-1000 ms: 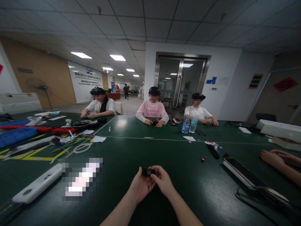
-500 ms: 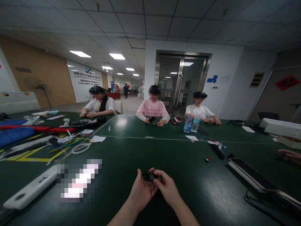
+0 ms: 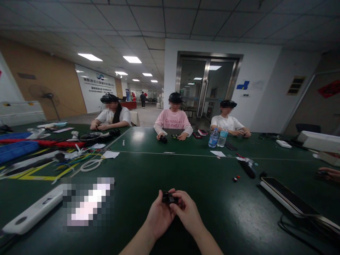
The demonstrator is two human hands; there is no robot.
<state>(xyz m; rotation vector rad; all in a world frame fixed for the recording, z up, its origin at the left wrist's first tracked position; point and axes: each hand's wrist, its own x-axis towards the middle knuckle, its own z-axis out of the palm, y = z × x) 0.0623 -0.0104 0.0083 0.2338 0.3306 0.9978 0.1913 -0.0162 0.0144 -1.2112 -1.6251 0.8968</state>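
Note:
A small black blocky object (image 3: 168,198) rests in my hands just above the green table (image 3: 138,173); its exact kind is too small and dark to make out. My left hand (image 3: 160,216), palm turned up, holds its left side with the thumb along the edge. From the right, my right hand (image 3: 190,213) pinches its near right end, with the thumb and fingers bent in. The two hands meet under the object, and the fingers hide its lower part.
A white elongated device (image 3: 34,209) and a blurred-out flat item (image 3: 91,202) lie to my left. At right are a slab-like dark-topped device (image 3: 288,196) and black cables (image 3: 294,230). Water bottles (image 3: 213,139) stand farther back. Co-workers (image 3: 174,118) sit across the table.
My right fingers have curled further around the black object's right end. Across the table, the co-worker in pink has lowered a black piece to the tabletop. The view has shifted slightly.

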